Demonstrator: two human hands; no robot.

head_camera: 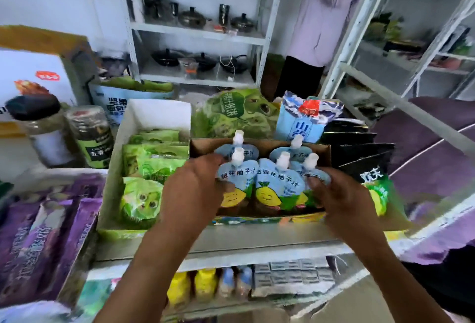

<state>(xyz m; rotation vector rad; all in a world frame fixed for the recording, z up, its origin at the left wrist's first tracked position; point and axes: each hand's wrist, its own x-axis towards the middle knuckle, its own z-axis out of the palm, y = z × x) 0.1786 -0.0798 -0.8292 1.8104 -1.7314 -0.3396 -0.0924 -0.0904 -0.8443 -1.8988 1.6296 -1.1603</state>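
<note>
Pinching the leftmost pouch (237, 183) between thumb and curled fingers, the left grip (198, 189) is holding it upright, while the right grip (341, 201) is clasping the rightmost pouch (312, 174). Both pouches are standing in the brown box (259, 144) between the grips. Green packets (144, 199) are lying left of the left grip.

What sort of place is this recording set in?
Probably a small shop or stockroom: spouted drink pouches stand in a cardboard display box, green snack packets fill a white box alongside, and metal shelves behind hold cooking pots.
</note>
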